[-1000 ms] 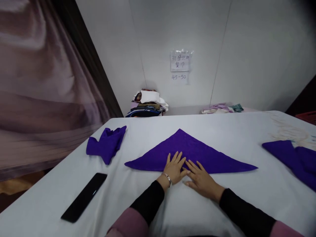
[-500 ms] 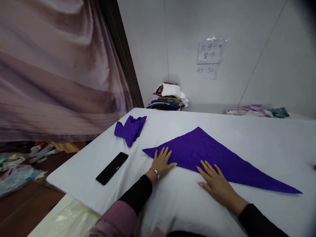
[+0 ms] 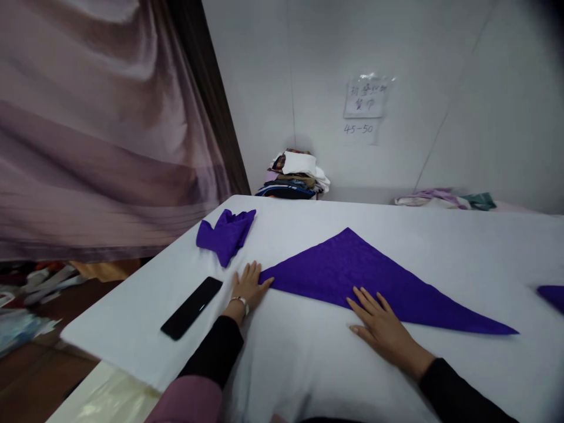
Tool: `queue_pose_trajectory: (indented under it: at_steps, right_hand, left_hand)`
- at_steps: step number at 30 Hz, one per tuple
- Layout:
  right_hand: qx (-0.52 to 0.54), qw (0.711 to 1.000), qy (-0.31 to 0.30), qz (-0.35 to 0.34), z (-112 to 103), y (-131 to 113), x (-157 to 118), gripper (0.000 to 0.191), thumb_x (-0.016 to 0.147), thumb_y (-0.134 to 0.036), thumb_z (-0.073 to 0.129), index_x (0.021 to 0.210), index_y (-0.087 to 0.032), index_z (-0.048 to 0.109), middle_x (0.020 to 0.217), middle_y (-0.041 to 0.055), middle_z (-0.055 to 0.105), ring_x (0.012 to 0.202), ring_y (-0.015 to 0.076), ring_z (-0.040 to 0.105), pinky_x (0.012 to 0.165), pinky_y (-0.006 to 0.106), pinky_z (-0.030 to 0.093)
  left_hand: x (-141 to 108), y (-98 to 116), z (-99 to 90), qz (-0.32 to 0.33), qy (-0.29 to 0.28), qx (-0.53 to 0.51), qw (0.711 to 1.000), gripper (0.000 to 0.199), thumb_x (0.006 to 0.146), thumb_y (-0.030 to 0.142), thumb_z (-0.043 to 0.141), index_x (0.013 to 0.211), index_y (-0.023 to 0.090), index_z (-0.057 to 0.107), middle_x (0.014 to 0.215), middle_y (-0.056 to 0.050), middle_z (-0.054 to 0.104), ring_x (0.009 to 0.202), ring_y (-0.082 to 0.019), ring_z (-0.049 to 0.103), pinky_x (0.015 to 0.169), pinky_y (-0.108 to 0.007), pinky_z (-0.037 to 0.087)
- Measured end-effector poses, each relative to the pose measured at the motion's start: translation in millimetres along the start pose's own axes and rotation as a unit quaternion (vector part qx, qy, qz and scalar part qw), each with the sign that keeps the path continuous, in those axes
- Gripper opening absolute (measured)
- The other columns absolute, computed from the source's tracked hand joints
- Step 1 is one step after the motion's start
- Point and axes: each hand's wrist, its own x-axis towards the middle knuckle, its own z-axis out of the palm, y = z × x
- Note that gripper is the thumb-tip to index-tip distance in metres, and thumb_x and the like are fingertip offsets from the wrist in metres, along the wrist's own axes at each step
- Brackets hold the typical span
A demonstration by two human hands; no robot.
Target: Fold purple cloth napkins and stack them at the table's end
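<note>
Close to the person, the white cloth cover (image 3: 282, 364) on the worktop is bunching into soft wrinkles. If a palm were dragging on it, the cover could be slipping and taking things with it.

The right hand (image 3: 381, 326) is lying flat with its fingers apart, not gripping anything. Its fingers are resting on the near edge of the triangular purple napkin (image 3: 339, 270), while its thumb is sitting off the cloth. Only a little of the edge is lying under those fingers, so a tug from the other end could be twisting the napkin crooked.

The left hand (image 3: 249, 285) is staying low and flat too, fingers a bit apart, at the napkin's left point. It is covering that tip, so nobody is seeing whether it is curling under. A sideways rub could be creasing the thin corner.

The black phone (image 3: 191, 308) is lying near the left wrist, and a wide elbow swing could be knocking it.

Farther off, a bunched purple napkin (image 3: 227, 235) is sitting past the left hand. A careless reach could be squashing its folds.
</note>
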Motion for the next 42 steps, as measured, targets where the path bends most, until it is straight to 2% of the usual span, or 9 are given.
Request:
queue_pose_trajectory:
  at_steps: [4, 7, 11, 17, 27, 31, 34, 38, 42]
  right_hand:
    - [0.014, 1.000, -0.006, 0.004, -4, -1, 1, 0.059, 0.091, -0.057, 0.029, 0.143, -0.029, 0.025, 0.150, 0.0057, 0.017, 0.138, 0.0252, 0.012, 0.109, 0.051, 0.010]
    - [0.022, 1.000, -0.012, 0.009, -7, -2, 1, 0.060, 0.090, -0.058, 0.029, 0.143, -0.029, 0.024, 0.151, 0.0063, 0.016, 0.138, 0.0261, 0.012, 0.109, 0.052, 0.009]
    - [0.036, 0.999, -0.024, 0.010, -14, -6, 3, 0.061, 0.090, -0.059, 0.030, 0.142, -0.028, 0.026, 0.150, 0.0078, 0.017, 0.138, 0.0264, 0.013, 0.109, 0.051, 0.008]
    - [0.041, 0.998, -0.025, 0.032, -21, 5, -9, 0.062, 0.090, -0.058, 0.030, 0.142, -0.027, 0.026, 0.150, 0.0079, 0.018, 0.138, 0.0262, 0.014, 0.109, 0.052, 0.009]
    - [-0.076, 0.940, 0.087, 0.321, -11, 160, -170, 0.068, 0.086, -0.062, 0.022, 0.139, -0.023, 0.036, 0.144, 0.0116, 0.033, 0.133, 0.0305, 0.028, 0.101, 0.057, 0.024]
    - [-0.131, 0.913, 0.126, 0.364, -19, 208, -220, 0.071, 0.085, -0.061, 0.013, 0.117, -0.022, 0.063, 0.135, 0.0210, 0.044, 0.127, 0.0367, 0.035, 0.092, 0.061, 0.024]
    - [-0.136, 0.919, 0.159, 0.333, -37, 193, -195, 0.072, 0.088, -0.054, 0.006, 0.112, -0.021, 0.065, 0.136, 0.0213, 0.042, 0.131, 0.0350, 0.029, 0.095, 0.062, 0.020]
    - [-0.061, 0.948, 0.140, 0.279, -56, 119, -94, 0.066, 0.088, -0.061, 0.020, 0.138, -0.021, 0.037, 0.145, 0.0113, 0.031, 0.135, 0.0272, 0.024, 0.106, 0.054, 0.017]
    - [0.026, 0.993, 0.036, 0.109, -60, 48, 5, 0.070, 0.088, -0.063, 0.024, 0.143, -0.020, 0.025, 0.150, 0.0074, 0.020, 0.138, 0.0228, 0.014, 0.110, 0.046, 0.012]
  left_hand:
    - [1, 24, -8.9, -0.045, 0.076, 0.021, 0.996, 0.073, 0.085, 0.059, 0.028, 0.140, 0.011, 0.028, 0.150, -0.013, 0.019, 0.138, -0.030, 0.012, 0.108, -0.057, 0.012]
    - [-10, 72, -11.4, 0.085, 0.119, 0.005, 0.989, 0.067, 0.087, 0.057, 0.029, 0.140, 0.016, 0.029, 0.150, -0.011, 0.021, 0.139, -0.027, 0.013, 0.109, -0.055, 0.009]
    - [-24, 131, -2.6, 0.255, 0.071, -0.042, 0.964, 0.069, 0.084, 0.063, 0.029, 0.140, 0.022, 0.028, 0.150, -0.007, 0.020, 0.139, -0.026, 0.013, 0.110, -0.055, 0.011]
    - [-22, 145, 12.1, 0.271, 0.004, -0.039, 0.962, 0.072, 0.084, 0.065, 0.024, 0.140, 0.021, 0.028, 0.150, -0.008, 0.021, 0.138, -0.027, 0.013, 0.109, -0.056, 0.010]
    - [-19, 144, 15.6, 0.268, 0.004, -0.037, 0.963, 0.073, 0.083, 0.066, 0.021, 0.141, 0.022, 0.027, 0.151, -0.006, 0.019, 0.139, -0.026, 0.011, 0.110, -0.055, 0.007]
    - [-18, 142, 14.8, 0.266, -0.003, -0.041, 0.963, 0.073, 0.083, 0.066, 0.022, 0.141, 0.022, 0.027, 0.151, -0.006, 0.018, 0.139, -0.026, 0.010, 0.110, -0.054, 0.006]
    - [-16, 145, 8.0, 0.251, -0.033, -0.045, 0.966, 0.074, 0.083, 0.067, 0.021, 0.141, 0.021, 0.028, 0.151, -0.007, 0.019, 0.139, -0.027, 0.011, 0.110, -0.055, 0.008]
    - [-9, 164, -4.4, 0.255, -0.038, -0.037, 0.965, 0.076, 0.082, 0.068, 0.018, 0.140, 0.021, 0.029, 0.151, -0.008, 0.019, 0.139, -0.028, 0.011, 0.109, -0.056, 0.009]
    - [9, 189, -6.6, 0.294, -0.016, -0.017, 0.955, 0.069, 0.085, 0.062, 0.018, 0.140, 0.021, 0.029, 0.151, -0.008, 0.019, 0.139, -0.027, 0.012, 0.109, -0.056, 0.009]
